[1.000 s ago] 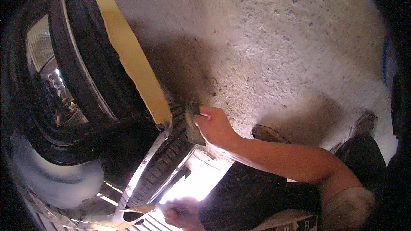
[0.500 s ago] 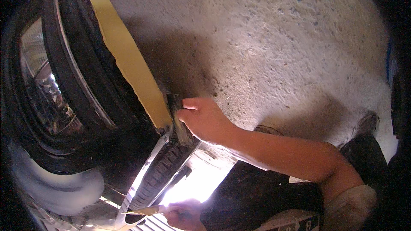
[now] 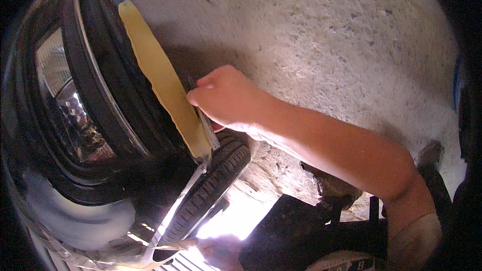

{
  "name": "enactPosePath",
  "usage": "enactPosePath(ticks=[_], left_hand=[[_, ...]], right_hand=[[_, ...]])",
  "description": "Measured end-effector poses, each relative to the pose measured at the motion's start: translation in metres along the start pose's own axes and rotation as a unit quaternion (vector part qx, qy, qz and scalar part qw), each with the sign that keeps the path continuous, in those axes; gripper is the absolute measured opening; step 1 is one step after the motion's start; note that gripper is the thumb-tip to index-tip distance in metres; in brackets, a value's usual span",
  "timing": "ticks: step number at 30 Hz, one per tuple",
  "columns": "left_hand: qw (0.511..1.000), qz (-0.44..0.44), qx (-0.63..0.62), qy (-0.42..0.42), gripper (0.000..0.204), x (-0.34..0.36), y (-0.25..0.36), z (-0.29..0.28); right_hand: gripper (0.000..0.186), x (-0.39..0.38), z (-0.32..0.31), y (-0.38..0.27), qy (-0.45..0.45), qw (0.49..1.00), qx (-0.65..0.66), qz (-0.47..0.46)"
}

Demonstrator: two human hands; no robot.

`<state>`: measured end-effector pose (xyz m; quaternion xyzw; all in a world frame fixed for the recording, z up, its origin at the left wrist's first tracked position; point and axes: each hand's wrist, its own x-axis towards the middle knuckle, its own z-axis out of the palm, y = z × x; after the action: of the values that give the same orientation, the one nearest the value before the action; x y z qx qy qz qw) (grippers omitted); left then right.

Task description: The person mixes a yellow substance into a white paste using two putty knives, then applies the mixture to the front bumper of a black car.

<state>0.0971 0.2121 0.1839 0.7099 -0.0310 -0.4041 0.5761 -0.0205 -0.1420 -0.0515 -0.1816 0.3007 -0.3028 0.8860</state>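
Observation:
A long yellow strip [image 3: 159, 78], which looks like masking paper, runs along the lower edge of a black car body. My right hand [image 3: 226, 98] is closed, its thumb and fingers pinching a thin, partly see-through film [image 3: 205, 123] at the strip's outer edge. Most of that film is hidden behind the fingers. Lower down, my left hand [image 3: 221, 251] is blurred and washed out by glare. Its fingers close on the end of a narrow tan strip [image 3: 181, 245] beside the wheel-arch edge. Between the hands shows a black tyre [image 3: 213, 185].
A headlight [image 3: 75, 105] is set in the black bodywork on the left, above a whitish-grey sanded-looking patch [image 3: 80, 216]. Rough concrete floor [image 3: 321, 55] spreads on the right. A dark boxy object [image 3: 286, 226] stands near my left hand, with bright light behind it.
My right hand has moved up along the yellow strip. The dark film flap hanging over the tyre's top has gone up with it, baring more tread. My left hand stays about where it was.

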Motion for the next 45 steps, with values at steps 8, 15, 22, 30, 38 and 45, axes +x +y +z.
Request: enactPosePath(ticks=[8, 15, 22, 30, 38, 45], left_hand=[[0.999, 0.015, 0.045, 0.013, 0.057, 0.005, -0.005, 0.017], [0.989, 0.042, 0.133, 0.046, 0.056, 0.016, -0.016, 0.041], [0.968, 0.072, 0.223, 0.090, 0.055, 0.016, -0.025, 0.064], [0.949, 0.066, 0.303, 0.066, 0.055, 0.029, -0.023, 0.085], [0.930, 0.081, 0.352, 0.061, 0.056, 0.022, -0.025, 0.103], [0.913, 0.104, 0.395, 0.018, 0.058, 0.005, -0.025, 0.124]], right_hand=[[0.030, 0.009, -0.020, -0.079, -0.016, 1.000, 0.010, 0.006], [0.029, 0.043, -0.031, -0.121, -0.055, 0.998, -0.036, -0.017], [0.026, 0.083, -0.016, -0.154, -0.040, 0.993, -0.095, -0.057], [0.021, 0.102, -0.037, -0.190, 0.048, 0.981, -0.119, -0.143], [0.024, 0.145, -0.086, -0.182, 0.187, 0.934, -0.220, -0.210], [0.026, 0.007, -0.055, -0.114, 0.077, 0.931, -0.206, -0.292]])
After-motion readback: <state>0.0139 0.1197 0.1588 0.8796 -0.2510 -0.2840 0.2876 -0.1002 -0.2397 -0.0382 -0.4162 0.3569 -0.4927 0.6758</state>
